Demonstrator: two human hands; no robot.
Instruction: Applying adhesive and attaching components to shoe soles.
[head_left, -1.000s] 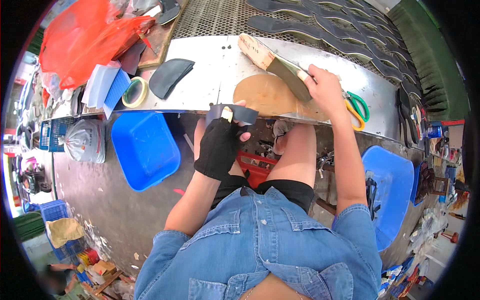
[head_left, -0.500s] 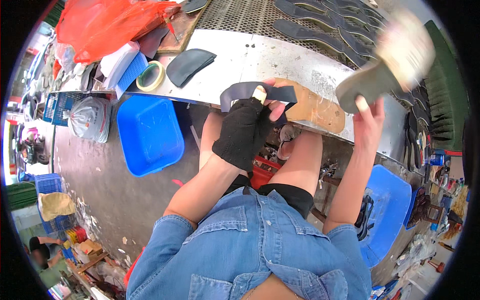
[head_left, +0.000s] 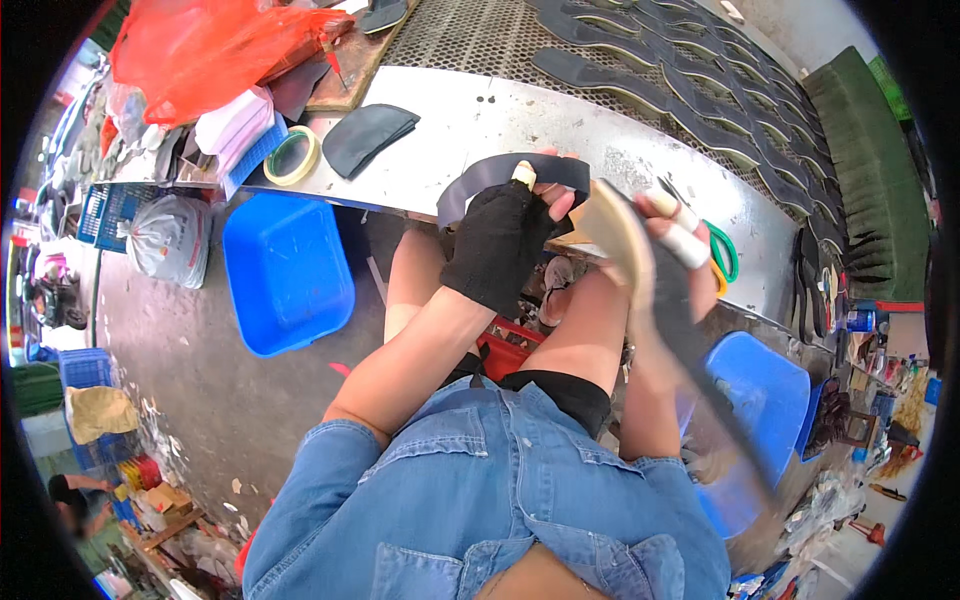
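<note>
1. At the metal bench's (head_left: 450,110) near edge, a curved dark strip (head_left: 460,191) is grasped by the gloved left hand (head_left: 500,235).
2. Before the bench's near edge, a long sole (head_left: 690,350), blurred, is gripped by the right hand (head_left: 690,246).
3. Along the bench's far side, dark soles (head_left: 600,79) are laid in rows.

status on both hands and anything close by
Left hand gripping dark strip. Right hand holding sole, motion-blurred. Scissors close beside right hand.

Left hand (head_left: 495,245) curled, right hand (head_left: 688,248) gripping, forearms (head_left: 415,358) extended forward
</note>
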